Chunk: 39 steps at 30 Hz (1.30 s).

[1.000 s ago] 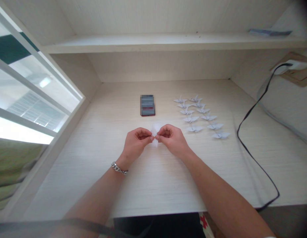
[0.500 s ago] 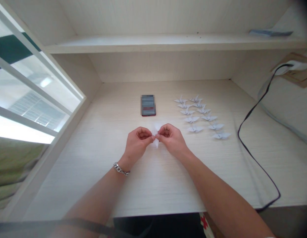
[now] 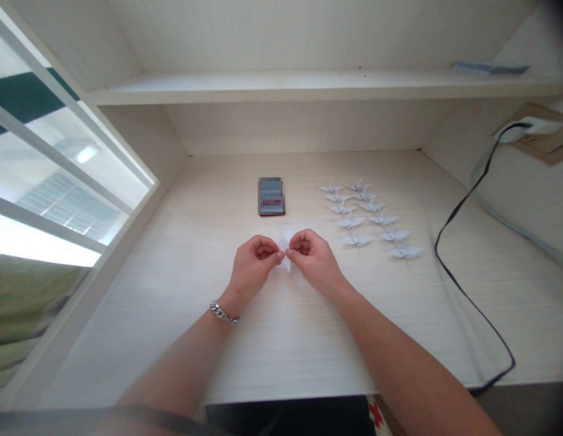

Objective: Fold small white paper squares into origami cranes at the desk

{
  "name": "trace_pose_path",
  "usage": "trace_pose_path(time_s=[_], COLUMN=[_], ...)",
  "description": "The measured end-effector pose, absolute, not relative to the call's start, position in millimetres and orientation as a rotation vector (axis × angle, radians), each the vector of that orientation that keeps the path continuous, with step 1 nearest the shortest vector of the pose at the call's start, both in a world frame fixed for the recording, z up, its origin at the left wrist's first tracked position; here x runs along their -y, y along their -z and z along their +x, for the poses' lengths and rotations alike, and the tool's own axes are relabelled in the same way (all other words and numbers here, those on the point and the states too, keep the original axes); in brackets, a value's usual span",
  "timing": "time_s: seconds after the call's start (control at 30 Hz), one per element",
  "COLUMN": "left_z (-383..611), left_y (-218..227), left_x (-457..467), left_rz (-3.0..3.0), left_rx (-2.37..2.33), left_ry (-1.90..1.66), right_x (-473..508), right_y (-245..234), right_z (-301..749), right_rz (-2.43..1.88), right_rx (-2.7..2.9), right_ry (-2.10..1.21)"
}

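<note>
My left hand and my right hand meet over the middle of the pale wooden desk. Both pinch a small piece of white folded paper between thumb and fingertips. Most of the paper is hidden by my fingers; only its upper and lower tips show. A silver chain bracelet sits on my left wrist. Several finished white paper cranes lie in two rows to the right of my hands.
A dark phone lies flat behind my hands. A black cable runs from a wall socket across the desk's right side and over the front edge. A window is at left, a shelf above.
Both hands with the paper have stayed close together, their fingers shifting slightly on the fold. The view tipped a little, so everything sits slightly lower in the picture.
</note>
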<state>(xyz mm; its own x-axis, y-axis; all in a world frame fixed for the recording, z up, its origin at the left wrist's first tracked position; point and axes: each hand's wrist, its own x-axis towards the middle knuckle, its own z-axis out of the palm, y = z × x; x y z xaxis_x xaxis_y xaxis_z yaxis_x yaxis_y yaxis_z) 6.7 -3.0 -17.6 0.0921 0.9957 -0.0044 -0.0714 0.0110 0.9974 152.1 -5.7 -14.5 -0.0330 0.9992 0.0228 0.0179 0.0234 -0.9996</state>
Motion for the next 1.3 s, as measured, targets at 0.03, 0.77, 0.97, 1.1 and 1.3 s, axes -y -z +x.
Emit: trace_pose_path(time_s=[0.03, 0.77, 0.97, 1.1, 1.3], left_z=[6.7, 7.4, 6.6, 8.2, 7.4], left_y=[17.3, 14.0, 14.5, 14.0, 13.5], left_x=[3.2, 3.4, 1.7, 2.3, 1.6], left_rz=[1.208, 1.129, 1.076, 1.044, 1.044], left_rx=[-1.100, -1.071, -1.105, -1.062, -1.115], left_ry=[-1.181, -1.171, -1.227, -1.214, -1.197], right_x=[5.8, 3.4, 4.2, 5.6, 6.4], right_y=[14.9, 13.2, 15.5, 14.9, 17.2], right_z=[152.0, 152.7, 153.9, 153.5, 152.2], right_rz=[-1.192, -1.160, -1.136, -1.145, -1.157], right_rx=[1.263, 1.194, 1.177, 1.235, 1.272], right_ry=[-1.216, -1.225, -1.336, -1.314, -1.322])
